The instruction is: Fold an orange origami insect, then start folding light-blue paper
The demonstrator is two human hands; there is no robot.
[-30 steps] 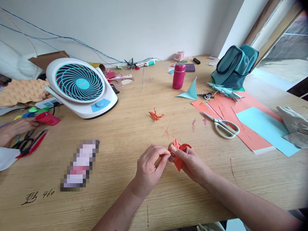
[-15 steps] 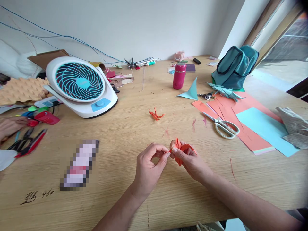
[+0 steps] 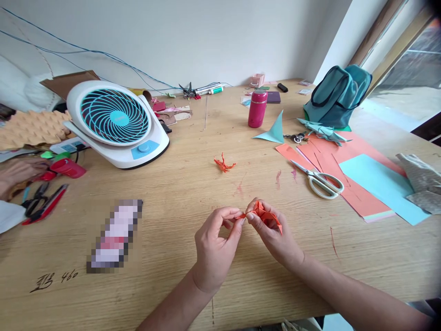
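A small folded orange paper figure (image 3: 265,214) is held just above the wooden table (image 3: 179,193) near its front edge. My right hand (image 3: 274,234) cradles the figure, fingers closed round it. My left hand (image 3: 217,241) pinches the figure's thin left tip between thumb and forefinger. A second, smaller orange paper figure (image 3: 223,164) lies on the table farther back, clear of both hands.
A white and blue fan (image 3: 117,122) stands at back left. Scissors (image 3: 319,179) lie on orange sheets (image 3: 344,184) and a light blue sheet (image 3: 382,184) at right, by a teal bag (image 3: 339,94) and a pink bottle (image 3: 257,108). Another person's hand (image 3: 19,172) is at the far left.
The orange figure has been turned from pointing down to lying flatter, and my left fingers have drawn out its left tip. The other person's hand at far left shifted slightly.
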